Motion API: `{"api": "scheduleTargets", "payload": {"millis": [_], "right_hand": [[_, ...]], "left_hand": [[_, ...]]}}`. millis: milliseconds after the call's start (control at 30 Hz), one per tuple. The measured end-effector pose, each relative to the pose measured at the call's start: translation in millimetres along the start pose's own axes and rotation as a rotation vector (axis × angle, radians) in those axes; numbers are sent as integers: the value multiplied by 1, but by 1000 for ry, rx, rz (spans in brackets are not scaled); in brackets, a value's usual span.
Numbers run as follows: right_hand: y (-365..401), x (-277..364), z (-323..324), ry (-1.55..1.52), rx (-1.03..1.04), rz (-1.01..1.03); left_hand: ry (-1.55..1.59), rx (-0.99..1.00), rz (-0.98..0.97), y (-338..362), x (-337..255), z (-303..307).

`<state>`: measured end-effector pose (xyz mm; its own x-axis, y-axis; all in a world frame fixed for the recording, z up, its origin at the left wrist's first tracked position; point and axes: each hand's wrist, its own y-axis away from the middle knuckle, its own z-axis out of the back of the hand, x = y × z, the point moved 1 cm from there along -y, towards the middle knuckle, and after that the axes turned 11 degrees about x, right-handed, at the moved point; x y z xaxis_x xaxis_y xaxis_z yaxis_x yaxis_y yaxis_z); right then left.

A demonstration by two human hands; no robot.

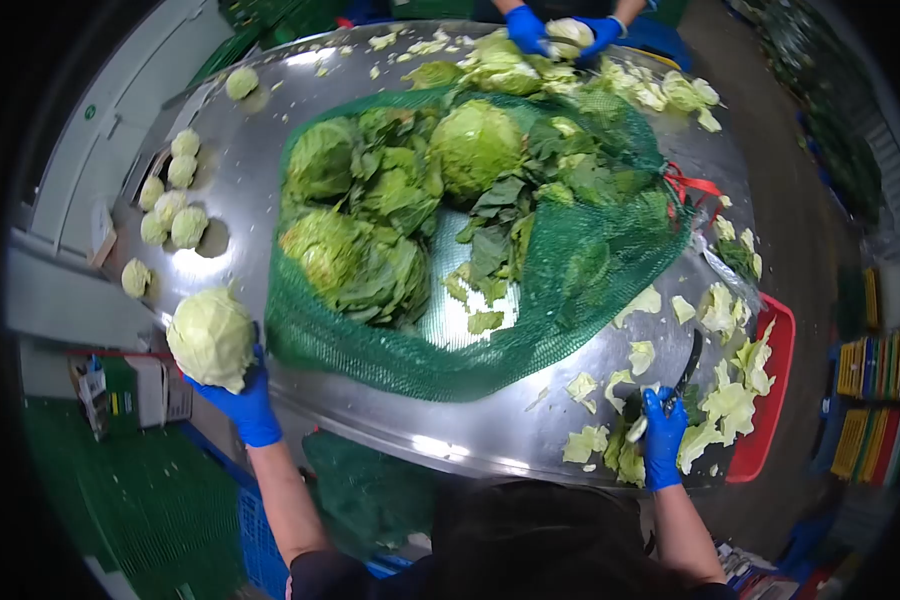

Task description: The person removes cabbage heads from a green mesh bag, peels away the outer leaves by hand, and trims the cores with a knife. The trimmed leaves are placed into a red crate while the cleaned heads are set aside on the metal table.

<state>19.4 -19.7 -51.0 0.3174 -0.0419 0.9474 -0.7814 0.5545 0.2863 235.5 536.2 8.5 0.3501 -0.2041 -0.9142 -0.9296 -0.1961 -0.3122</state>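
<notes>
My left hand (242, 405), in a blue glove, holds a trimmed pale cabbage (211, 338) from below at the table's left front edge. My right hand (663, 437), also gloved in blue, is closed on a knife (689, 362) with a dark curved blade, among loose leaves at the right front. Between my hands lies a green net bag (400, 366) on the metal table (370, 408), with untrimmed cabbages (475, 150) and dark leaves in it. A red tie (692, 184) is at the bag's right end.
Several trimmed cabbages (189, 227) sit on the left side of the table. A red tray (767, 430) stands at the right edge, with pale leaves (727, 408) beside it. Across the table, a co-worker's blue-gloved hands (527, 30) hold a cabbage (569, 37).
</notes>
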Motion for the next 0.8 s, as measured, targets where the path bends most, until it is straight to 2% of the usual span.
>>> {"api": "scheduleTargets", "payload": {"millis": [33, 67, 133, 167, 200, 300, 367, 400, 433, 467, 500, 533, 567, 600, 633, 667, 700, 733, 767, 800], "right_hand": [[4, -27, 12, -1, -35, 3], [14, -41, 17, -46, -11, -96], [34, -39, 12, -154, 70, -327], [41, -41, 8, -78, 82, -423], [45, -41, 2, -132, 101, -468], [41, -61, 5, -280, 94, -506], [27, -63, 20, -328, 118, -510], [17, -56, 28, -419, 30, -466], [1, -62, 44, -484, -2, -408], [-16, -71, 79, -327, 1, -474], [-31, -60, 97, -160, -58, -393], [-49, -76, 132, -147, -51, -345], [-66, -79, 160, -122, -80, -352], [-76, -63, 175, -20, -159, -346], [-85, -53, 188, 167, -229, -305], [-106, -74, 203, 419, -360, 3], [-126, -96, 216, 668, -481, 318], [-129, -86, 206, 663, -488, 253], [-130, -64, 177, 656, -495, 191], [-122, -32, 139, 415, -388, 103]], "left_hand": [[-463, -85, -76, -14, 7, 10], [-449, -55, -77, -22, 11, 17], [518, -368, 208, -33, 26, 36], [532, -440, 291, -37, 36, 49], [542, -513, 374, -39, 50, 70], [7, -186, 285, -65, 136, 199], [414, -588, 430, -82, 73, 97], [605, -829, 438, -89, 34, 31], [355, -609, 379, -117, 47, 67], [112, -389, 314, -143, 59, 98], [-22, -310, 379, -160, 31, 48], [-136, -82, 205, -166, 25, 14], [-192, 203, 167, -169, 19, -19], [-337, 414, 146, -144, -11, -107], [-391, 550, 196, -129, -10, -153], [-365, 642, 345, -104, -18, -203], [-397, 824, 307, -83, -2, -230], [-350, 865, 493, -49, 2, -267], [-434, 841, 604, -14, 0, -301], [-350, 962, 825, 4, 30, -313]]}}
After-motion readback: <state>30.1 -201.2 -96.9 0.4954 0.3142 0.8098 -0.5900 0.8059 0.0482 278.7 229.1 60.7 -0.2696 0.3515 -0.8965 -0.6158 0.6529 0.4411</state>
